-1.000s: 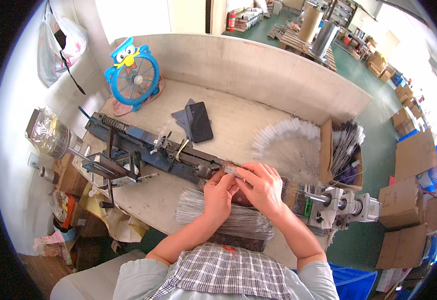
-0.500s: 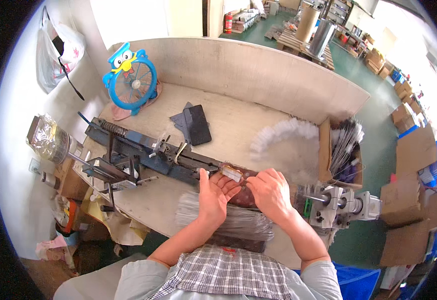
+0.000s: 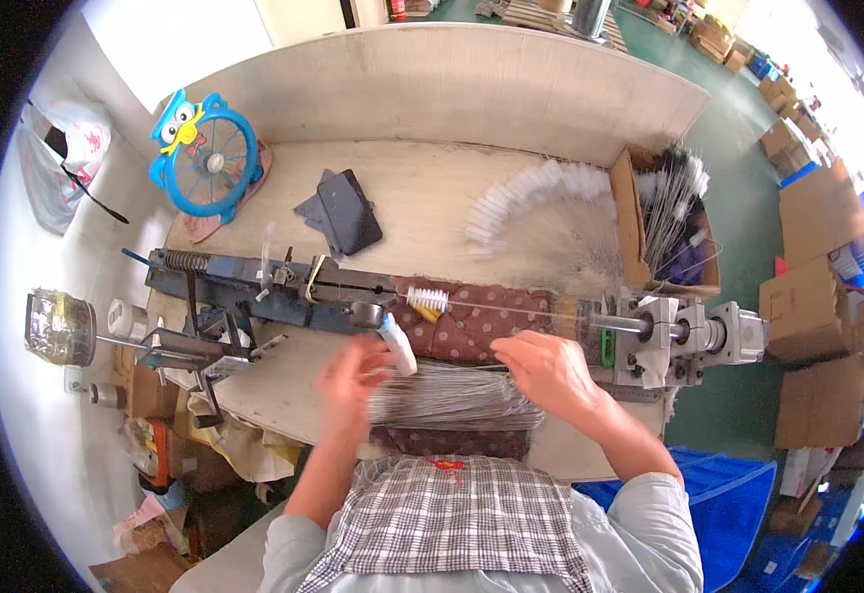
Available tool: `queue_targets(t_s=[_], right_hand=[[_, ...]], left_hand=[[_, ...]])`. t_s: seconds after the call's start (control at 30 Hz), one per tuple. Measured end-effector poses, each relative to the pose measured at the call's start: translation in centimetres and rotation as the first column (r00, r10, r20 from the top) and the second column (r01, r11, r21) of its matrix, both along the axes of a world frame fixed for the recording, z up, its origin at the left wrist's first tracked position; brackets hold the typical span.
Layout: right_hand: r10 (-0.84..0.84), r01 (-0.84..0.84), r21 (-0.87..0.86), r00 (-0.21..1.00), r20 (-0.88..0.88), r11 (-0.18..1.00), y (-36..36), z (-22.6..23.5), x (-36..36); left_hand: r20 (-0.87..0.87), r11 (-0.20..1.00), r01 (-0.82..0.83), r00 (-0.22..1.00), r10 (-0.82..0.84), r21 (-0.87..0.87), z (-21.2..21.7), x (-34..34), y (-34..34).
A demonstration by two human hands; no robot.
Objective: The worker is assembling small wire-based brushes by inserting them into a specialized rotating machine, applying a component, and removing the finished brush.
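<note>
A: What are the person's hands doing?

B: The left hand (image 3: 353, 381) is blurred; it seems to pinch a white-handled piece (image 3: 399, 346) just above the bundle of wires (image 3: 452, 395), though the grip is hard to tell. The right hand (image 3: 547, 371) rests loosely curled on the bundle's right end, touching the wires, with nothing clearly clamped in it.

A: And where does the work sit?

B: The bundle lies on a dotted cloth (image 3: 481, 321) at the near edge of the desk (image 3: 432, 188). Just beyond, a small white brush (image 3: 428, 298) sits on the long blue machine (image 3: 274, 287), with finished brushes (image 3: 540, 193) fanned beside a cardboard box (image 3: 664, 222).

A: Which step is it?

B: Likely picking out the next wire; feeding it calls for a steady, aligned hand.
</note>
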State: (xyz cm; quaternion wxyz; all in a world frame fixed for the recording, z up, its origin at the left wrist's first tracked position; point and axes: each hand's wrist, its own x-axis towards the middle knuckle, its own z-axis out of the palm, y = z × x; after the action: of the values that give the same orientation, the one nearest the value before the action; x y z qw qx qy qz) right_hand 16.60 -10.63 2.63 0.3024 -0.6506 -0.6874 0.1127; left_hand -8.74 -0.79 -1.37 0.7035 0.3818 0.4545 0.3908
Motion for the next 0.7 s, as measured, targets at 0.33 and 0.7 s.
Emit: queue_targets(t_s=[0.33,0.7], right_hand=[[0.054,-0.008,-0.324,0.990,0.133,0.946,-0.3,-2.0,-0.2],[0.022,0.014,-0.313,0.994,0.110,0.950,-0.4,-1.3,-0.2]], left_hand=[[-0.120,0.468,-0.883,0.468,0.876,-0.028,-6.4,-27.0,6.0],[0.135,0.697,-0.694,0.684,0.717,-0.180,-8.3,-15.8,2.8]])
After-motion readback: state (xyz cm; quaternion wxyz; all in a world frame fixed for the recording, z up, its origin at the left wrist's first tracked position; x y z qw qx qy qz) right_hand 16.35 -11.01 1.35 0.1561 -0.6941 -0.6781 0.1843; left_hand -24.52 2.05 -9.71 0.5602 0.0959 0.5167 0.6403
